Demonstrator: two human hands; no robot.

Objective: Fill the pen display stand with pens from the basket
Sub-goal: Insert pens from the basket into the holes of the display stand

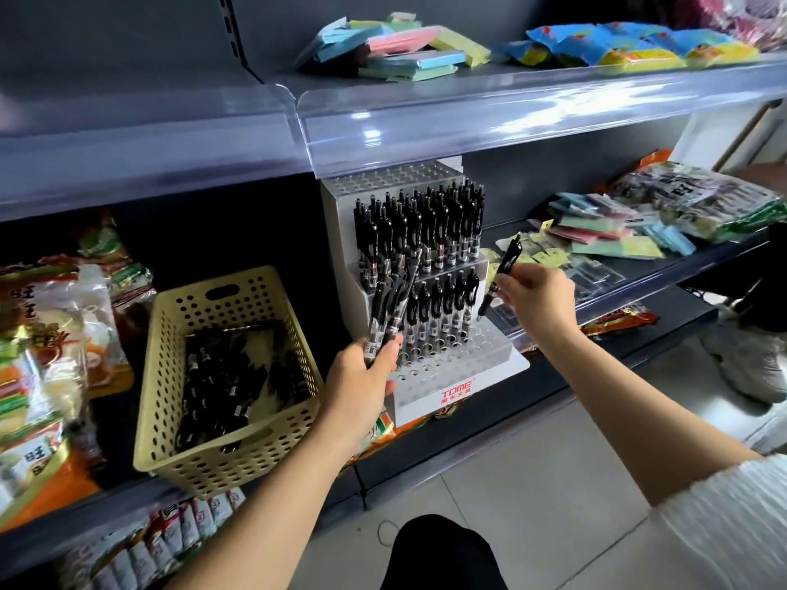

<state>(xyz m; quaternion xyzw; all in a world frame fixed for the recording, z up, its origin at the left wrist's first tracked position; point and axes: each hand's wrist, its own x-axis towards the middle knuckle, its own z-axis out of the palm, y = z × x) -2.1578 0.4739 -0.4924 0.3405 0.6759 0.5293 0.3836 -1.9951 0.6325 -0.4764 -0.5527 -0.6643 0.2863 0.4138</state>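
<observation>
1. Pens (pixel 426 232) stand upright in the white pen display stand (pixel 458 359), filling its middle tier and the back of the lower tier. The top tier and the front rows show open holes.
2. At 8 o'clock from the stand, on the same shelf (pixel 489 415), sits the cream perforated basket (pixel 168 376), with loose pens (pixel 230 376) lying on its floor.
3. The left hand (pixel 362 376), at 7 o'clock of the stand, has its fingers curled round the lower ends of a bundle of pens (pixel 394 300) that leans toward 1 o'clock across the stand's left side.
4. The right hand (pixel 536 295), at 3 o'clock of the stand, pinches a single pen (pixel 506 259) by its middle. The tip is down, near the stand's right edge.
5. Snack packets (pixel 42 334) lie at 9 o'clock of the basket, and pastel pads (pixel 396 49) lie at 12 o'clock on the upper shelf.
</observation>
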